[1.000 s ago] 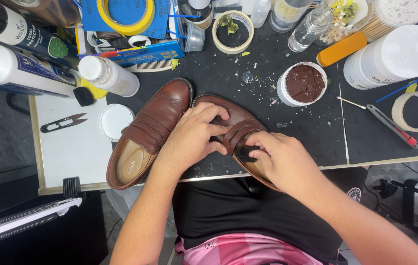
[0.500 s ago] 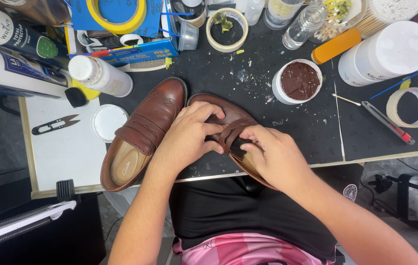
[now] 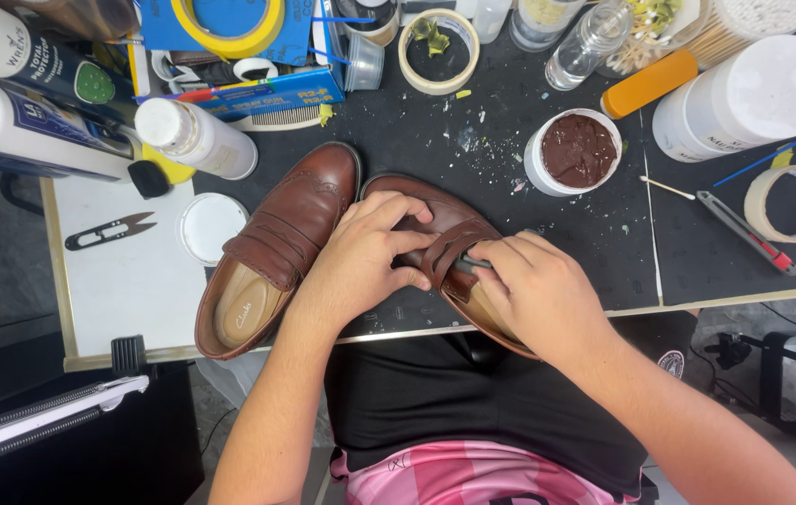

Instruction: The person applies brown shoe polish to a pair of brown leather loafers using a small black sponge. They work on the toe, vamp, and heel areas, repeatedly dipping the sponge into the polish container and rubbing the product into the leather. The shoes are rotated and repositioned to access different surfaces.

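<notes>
— Since the earlier frames, almost nothing has moved for me: both hands sit on the same shoe, only the view has shifted a little.

— What do they hold?

— My left hand (image 3: 365, 252) is pressed around the vamp of the brown leather loafer with brogue toe (image 3: 435, 238), which lies at the front edge of the black work mat (image 3: 473, 150), partly over my lap. My right hand (image 3: 533, 290) is closed on a thin dark tool (image 3: 474, 265) (I cannot tell what kind), its tip at the strap.

— How far is the work?

— I judge it is in the middle. The round white tub of brown paste (image 3: 577, 150) stands open, and the second brown leather loafer (image 3: 272, 252) waits beside, touching the first one.

— And the leather?

— Smooth, a little shiny, no clear damage visible to me.
</notes>
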